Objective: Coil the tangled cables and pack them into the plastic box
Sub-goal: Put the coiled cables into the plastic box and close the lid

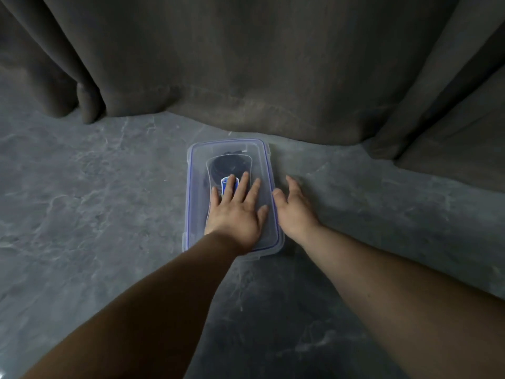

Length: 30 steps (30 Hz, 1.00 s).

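Closing step: our left hand [235, 212], fingers flat, presses the plastic box [196, 170] lid w/ cables [228, 165] inside; right hand [293, 207], open, holds nothing. Next, probably latching the clips.

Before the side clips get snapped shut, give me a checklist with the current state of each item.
1. Lid seated on the plastic box: ok, it lies flat.
2. Coiled cables inside, under the lid: ok.
3. Left hand pressing flat on the lid: ok.
4. Right hand at the right edge, open: ok.
5. Clips latched: cannot tell.
6. Cable pinched under the rim: cannot tell.
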Motion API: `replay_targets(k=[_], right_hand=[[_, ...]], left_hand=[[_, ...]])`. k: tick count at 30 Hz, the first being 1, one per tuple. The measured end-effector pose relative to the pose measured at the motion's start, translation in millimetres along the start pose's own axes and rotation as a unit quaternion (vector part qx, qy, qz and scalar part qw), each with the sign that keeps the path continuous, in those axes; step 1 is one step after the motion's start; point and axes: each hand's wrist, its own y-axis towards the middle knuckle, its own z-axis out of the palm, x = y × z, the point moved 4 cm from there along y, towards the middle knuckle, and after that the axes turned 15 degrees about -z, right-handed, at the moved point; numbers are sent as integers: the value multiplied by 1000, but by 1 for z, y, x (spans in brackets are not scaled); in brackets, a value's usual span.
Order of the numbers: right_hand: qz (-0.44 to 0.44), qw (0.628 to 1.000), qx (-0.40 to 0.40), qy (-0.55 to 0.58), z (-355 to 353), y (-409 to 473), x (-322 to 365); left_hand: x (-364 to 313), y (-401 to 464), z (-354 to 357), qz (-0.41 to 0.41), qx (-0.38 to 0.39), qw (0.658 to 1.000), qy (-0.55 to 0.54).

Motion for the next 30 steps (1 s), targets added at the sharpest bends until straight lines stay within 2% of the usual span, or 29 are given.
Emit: replay_targets(k=[5,10,15,20,25,30], right_hand=[[42,997,15,60,6,4,-9],[79,993,-5,92,2,5,-15],[-3,996,-40,77,2,6,-9],[-13,994,-50,97,2,5,-7],[-35,997,-39,55,4,5,-3],[-51,993,-13,-104,3,8,9]], left_hand=[[1,1,3,-5,4,1000,11],[2,-1,2,-8,8,1000,6],[0,-1,1,-16,7,1000,3],[1,0,1,-12,16,1000,2],[2,1,1,-4,20,1000,-2],[2,2,3,-1,24,1000,1]])
